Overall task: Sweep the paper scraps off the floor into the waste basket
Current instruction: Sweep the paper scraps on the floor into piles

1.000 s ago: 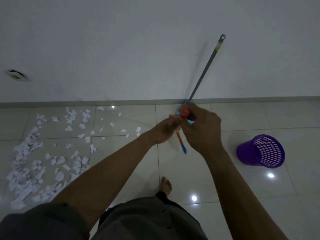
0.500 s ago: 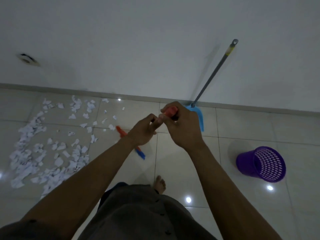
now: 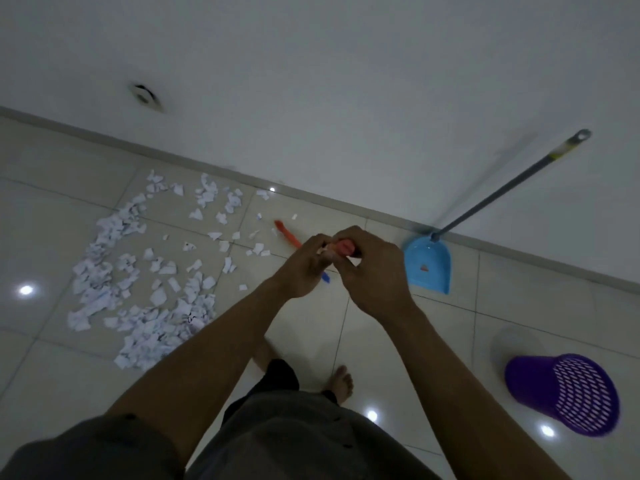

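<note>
Head view: both hands (image 3: 341, 268) grip an orange broom handle (image 3: 341, 247), paper scraps (image 3: 145, 278) lying to their left.

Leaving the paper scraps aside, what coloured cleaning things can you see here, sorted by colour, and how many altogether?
Orange, with a blue tip: 1, the stick that both hands, left and right, grip at its top end.
Blue: 1, the dustpan with its long grey handle leaning on the wall.
Purple: 1, the basket on the floor.
Total: 3

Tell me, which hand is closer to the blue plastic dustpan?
Right. The right hand is just beside the blue plastic dustpan; the left hand sits farther away, beyond the right one.
</note>
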